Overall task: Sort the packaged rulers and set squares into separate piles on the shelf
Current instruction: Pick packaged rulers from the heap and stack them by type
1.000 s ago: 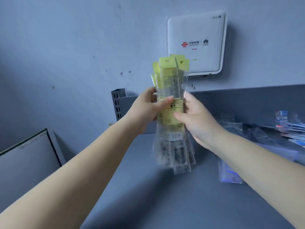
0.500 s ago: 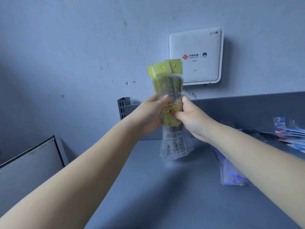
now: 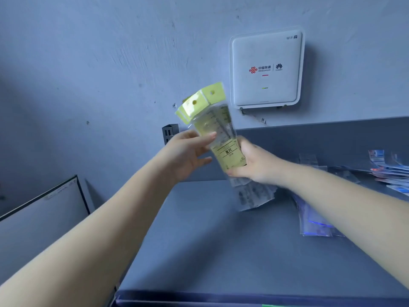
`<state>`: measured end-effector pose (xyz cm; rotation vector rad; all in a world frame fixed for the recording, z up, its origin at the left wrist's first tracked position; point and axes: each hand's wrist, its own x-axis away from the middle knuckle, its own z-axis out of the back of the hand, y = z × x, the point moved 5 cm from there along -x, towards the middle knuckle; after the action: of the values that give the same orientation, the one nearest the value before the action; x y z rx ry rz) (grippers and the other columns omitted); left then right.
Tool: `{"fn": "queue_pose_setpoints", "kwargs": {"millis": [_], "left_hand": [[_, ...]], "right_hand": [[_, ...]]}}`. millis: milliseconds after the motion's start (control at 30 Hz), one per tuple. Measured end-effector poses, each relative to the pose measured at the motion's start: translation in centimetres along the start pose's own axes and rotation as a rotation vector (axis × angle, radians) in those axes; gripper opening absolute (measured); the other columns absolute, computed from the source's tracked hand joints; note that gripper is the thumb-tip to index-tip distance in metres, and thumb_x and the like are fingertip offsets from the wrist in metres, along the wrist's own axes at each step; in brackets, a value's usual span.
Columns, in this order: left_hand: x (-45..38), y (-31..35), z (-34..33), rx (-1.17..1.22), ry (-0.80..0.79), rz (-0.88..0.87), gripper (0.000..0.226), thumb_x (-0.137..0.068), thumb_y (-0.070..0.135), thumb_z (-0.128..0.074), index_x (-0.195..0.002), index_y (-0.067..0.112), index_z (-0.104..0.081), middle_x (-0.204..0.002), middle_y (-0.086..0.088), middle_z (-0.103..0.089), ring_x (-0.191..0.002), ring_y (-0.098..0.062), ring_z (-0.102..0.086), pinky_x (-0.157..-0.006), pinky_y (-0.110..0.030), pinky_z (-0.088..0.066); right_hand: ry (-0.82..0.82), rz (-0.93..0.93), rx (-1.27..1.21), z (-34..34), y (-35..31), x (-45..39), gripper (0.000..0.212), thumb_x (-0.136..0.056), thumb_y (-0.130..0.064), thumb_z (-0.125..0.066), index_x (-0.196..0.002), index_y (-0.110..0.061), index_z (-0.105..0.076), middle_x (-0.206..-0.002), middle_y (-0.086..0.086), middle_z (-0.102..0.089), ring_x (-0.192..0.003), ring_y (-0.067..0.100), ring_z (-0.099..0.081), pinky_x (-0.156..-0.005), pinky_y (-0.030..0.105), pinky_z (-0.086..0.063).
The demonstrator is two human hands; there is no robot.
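Bundle of packaged rulers (image 3: 223,140) held in air above shelf (image 3: 221,251), in front of wall w/ WiFi box (image 3: 265,67). Long axis tilted: yellow header cards up-left, clear tails down-right below the wrist.

R hand (image 3: 252,165) grips bundle at mid-length, fingers wrapped round the printed label section. L hand (image 3: 188,155) on the left side of bundle, fingers extended, tips touching the sleeve just above the label; relaxed, no real hold visible.

So R hand carries the load; L hand is nearer the header end and prob. only steadies or squares the stack.

Shelf contents: flat clear/blue packets (image 3: 316,220) lying right of centre, under R forearm; set squares or not, can't tell (blurred). Coloured packs (image 3: 389,171) at far right.

Near-left shelf area looks the likely spot for the ruler pile.
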<state>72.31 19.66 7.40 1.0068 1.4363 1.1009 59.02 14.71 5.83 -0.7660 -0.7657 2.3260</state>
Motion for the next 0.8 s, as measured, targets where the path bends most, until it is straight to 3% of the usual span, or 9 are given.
{"fn": "queue_pose_setpoints", "kwargs": {"millis": [100, 167, 233, 267, 333, 433, 567, 700, 800], "left_hand": [[1.5, 0.8, 4.1, -0.067, 0.167, -0.14, 0.05, -0.069, 0.02, -0.078, -0.111, 0.016, -0.05, -0.106, 0.001, -0.065, -0.088, -0.012, -0.064, -0.091, -0.038, -0.052], [3.1, 1.3, 6.6, -0.233, 0.336, -0.307, 0.079, -0.055, 0.034, -0.082, -0.122, 0.034, -0.041, -0.122, 0.005, -0.055, -0.106, -0.01, -0.058, -0.092, -0.031, -0.049], [4.6, 1.6, 7.3, -0.556, 0.374, -0.454, 0.085, -0.055, 0.043, -0.079, -0.129, 0.04, -0.036, -0.13, 0.011, -0.047, -0.117, -0.004, -0.047, -0.096, -0.013, -0.038], [5.0, 1.4, 7.1, -0.764, 0.347, -0.519, 0.083, -0.058, 0.047, -0.076, -0.132, 0.037, -0.039, -0.131, 0.013, -0.047, -0.118, -0.003, -0.043, -0.096, -0.007, -0.032], [4.9, -0.2, 6.0, -1.214, 0.214, -0.553, 0.08, -0.066, 0.061, -0.064, -0.137, 0.029, -0.043, -0.135, 0.011, -0.048, -0.124, -0.006, -0.04, -0.106, -0.013, -0.022], [3.6, -4.7, 4.9, -1.639, -0.064, -0.335, 0.062, -0.087, 0.055, -0.051, -0.14, 0.026, -0.039, -0.14, 0.009, -0.047, -0.129, -0.013, -0.041, -0.112, -0.027, -0.016], [2.4, -6.8, 4.8, -1.606, -0.203, -0.136, 0.036, -0.094, 0.044, -0.046, -0.121, 0.021, -0.052, -0.118, 0.005, -0.061, -0.108, -0.019, -0.054, -0.088, -0.032, -0.041], [1.7, -6.9, 4.8, -1.572, -0.238, -0.126, 0.043, -0.094, 0.046, -0.044, -0.132, 0.024, -0.045, -0.127, 0.006, -0.05, -0.11, -0.019, -0.054, -0.093, -0.034, -0.041], [1.8, -7.5, 4.9, -1.574, -0.253, -0.169, 0.053, -0.093, 0.049, -0.045, -0.139, 0.024, -0.035, -0.135, 0.005, -0.036, -0.109, -0.022, -0.054, -0.094, -0.038, -0.041]], "right_hand": [[-0.114, 0.036, 0.221, 0.3, -1.2, -0.4, 0.044, -0.082, -0.013, -0.067, -0.115, -0.017, -0.038, -0.111, 0.0, -0.055, -0.099, 0.018, -0.056, -0.083, 0.03, -0.048], [-0.178, 0.039, 0.391, -0.1, -1.7, -0.7, 0.038, -0.083, -0.016, -0.066, -0.11, -0.016, -0.039, -0.106, 0.0, -0.054, -0.093, 0.02, -0.055, -0.079, 0.033, -0.047], [-0.244, 0.016, 0.54, -1.3, -1.7, -0.8, 0.038, -0.083, -0.019, -0.064, -0.113, -0.013, -0.042, -0.1, 0.002, -0.055, -0.088, 0.023, -0.054, -0.075, 0.037, -0.045], [-0.277, 0.005, 0.607, -2.2, -1.5, -0.8, 0.038, -0.083, -0.02, -0.063, -0.114, -0.014, -0.043, -0.096, 0.002, -0.054, -0.085, 0.023, -0.054, -0.072, 0.037, -0.045], [-0.354, -0.014, 0.746, -4.3, -0.5, -0.5, 0.037, -0.085, -0.022, -0.059, -0.118, -0.017, -0.043, -0.099, 0.0, -0.054, -0.087, 0.023, -0.053, -0.071, 0.036, -0.044], [-0.428, -0.03, 0.855, -6.3, 0.9, 0.1, 0.037, -0.089, -0.024, -0.054, -0.123, -0.02, -0.043, -0.113, -0.001, -0.054, -0.098, 0.023, -0.053, -0.079, 0.038, -0.046], [-0.429, -0.06, 0.824, -6.0, 1.6, -0.2, 0.036, -0.089, -0.026, -0.056, -0.122, -0.023, -0.043, -0.108, -0.003, -0.053, -0.095, 0.021, -0.052, -0.078, 0.037, -0.045], [-0.42, -0.044, 0.842, -5.5, 2.4, -0.5, 0.045, -0.087, -0.035, -0.056, -0.128, -0.025, -0.038, -0.114, -0.006, -0.051, -0.097, 0.017, -0.05, -0.084, 0.038, -0.046], [-0.385, -0.026, 0.863, -4.4, 3.1, 0.4, 0.063, -0.088, -0.043, -0.054, -0.142, -0.028, -0.023, -0.131, -0.009, -0.044, -0.113, 0.015, -0.047, -0.095, 0.036, -0.041]]}}
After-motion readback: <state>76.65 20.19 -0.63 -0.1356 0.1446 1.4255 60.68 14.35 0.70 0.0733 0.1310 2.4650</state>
